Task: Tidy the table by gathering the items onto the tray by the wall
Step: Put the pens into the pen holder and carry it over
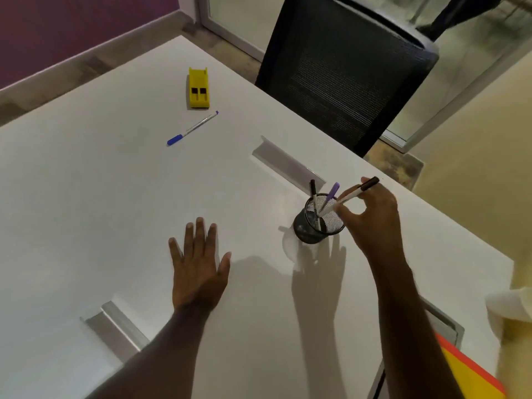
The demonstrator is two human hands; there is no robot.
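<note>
3 markers (349, 195) in cup (316, 228), 1 pen (192, 128), 1 eraser (198, 88)

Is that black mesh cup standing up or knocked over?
Upright: the mesh cup sits on its base on the table, open mouth up, pens poking out.

The left hand (198, 266) lies flat, palm down, on the surface (86, 211), fingers spread and pointing away, forearm bare. The right hand (371, 217) is raised, thumb and fingertips pinched on a marker (349, 195), its wrist bent and forearm reaching forward.
</note>
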